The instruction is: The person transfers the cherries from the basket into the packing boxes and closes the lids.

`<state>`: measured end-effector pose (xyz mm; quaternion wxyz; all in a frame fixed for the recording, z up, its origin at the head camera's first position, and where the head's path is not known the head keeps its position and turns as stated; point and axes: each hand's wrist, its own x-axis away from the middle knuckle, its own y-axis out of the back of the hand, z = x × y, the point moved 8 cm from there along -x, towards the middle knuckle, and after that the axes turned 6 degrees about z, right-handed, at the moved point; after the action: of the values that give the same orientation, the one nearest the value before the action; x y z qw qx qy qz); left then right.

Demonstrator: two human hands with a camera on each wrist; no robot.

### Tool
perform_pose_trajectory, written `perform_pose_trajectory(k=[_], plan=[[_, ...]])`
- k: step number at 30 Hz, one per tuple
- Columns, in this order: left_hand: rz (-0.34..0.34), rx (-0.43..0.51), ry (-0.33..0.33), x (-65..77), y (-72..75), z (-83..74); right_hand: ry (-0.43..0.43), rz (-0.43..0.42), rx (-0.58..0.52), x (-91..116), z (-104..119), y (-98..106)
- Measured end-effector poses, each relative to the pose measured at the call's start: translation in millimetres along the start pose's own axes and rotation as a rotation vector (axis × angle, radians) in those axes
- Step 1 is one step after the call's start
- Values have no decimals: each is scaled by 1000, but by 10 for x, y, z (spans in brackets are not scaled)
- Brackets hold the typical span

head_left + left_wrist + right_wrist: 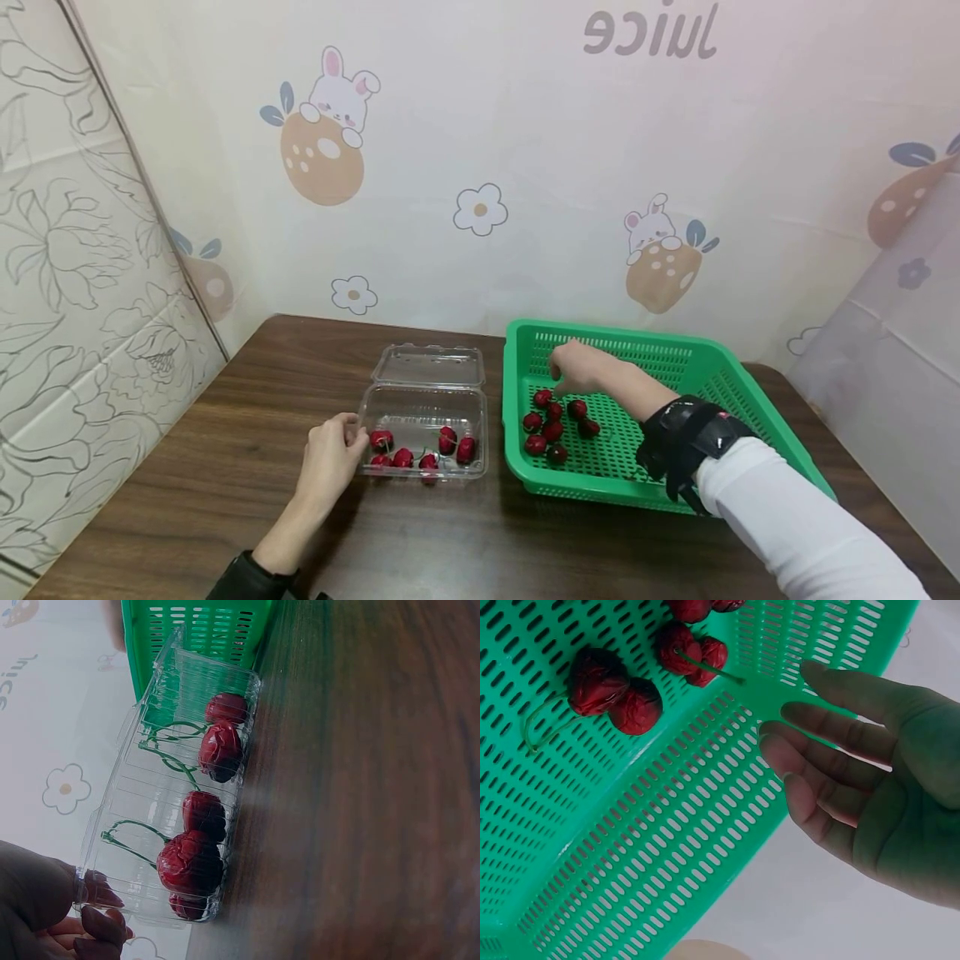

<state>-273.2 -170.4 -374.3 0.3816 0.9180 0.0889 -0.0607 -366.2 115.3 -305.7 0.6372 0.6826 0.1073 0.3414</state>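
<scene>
A clear plastic clamshell box (423, 408) stands on the table with its lid (429, 365) folded back. Several dark red cherries (190, 862) with green stems lie inside it. My left hand (328, 454) pinches the box's left rim between thumb and fingers, as the left wrist view shows closely. Over the far left part of a green basket (600, 482) hovers my right hand (870, 765), fingers relaxed and apart, nothing between them. Below and beside it, several more cherries (552, 431) lie on the basket floor, mostly toward its left side.
The dark wooden table (225, 467) carries both containers side by side, with a narrow gap between them. Behind it stands a wall covering (420, 267) printed with rabbits and flowers. A black strap (693, 446) circles my right wrist.
</scene>
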Motion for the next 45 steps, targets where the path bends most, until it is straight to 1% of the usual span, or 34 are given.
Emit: perform_pose_trajectory(k=[8,16,20,31,33,39,45], plan=[[-5,1,1,-7,0,10,-27,43,-18,-88,-93,-79],[-8,0,4,-9,-3,16,-11,95,-33,-143,-77,-165],[-14,1,2,-7,2,15,-33,125,-45,-162,-99,-211],[-18,-3,0,-9,13,13,-53,153,-117,-170,-151,-292],[-15,-1,0,-10,9,17,-37,145,-117,-176,-144,-297],[-17,-1,-5,-11,13,12,5,84,-88,-196,-128,-262],[-23,0,-11,-8,20,-1,26,49,-63,-207,-113,-243]])
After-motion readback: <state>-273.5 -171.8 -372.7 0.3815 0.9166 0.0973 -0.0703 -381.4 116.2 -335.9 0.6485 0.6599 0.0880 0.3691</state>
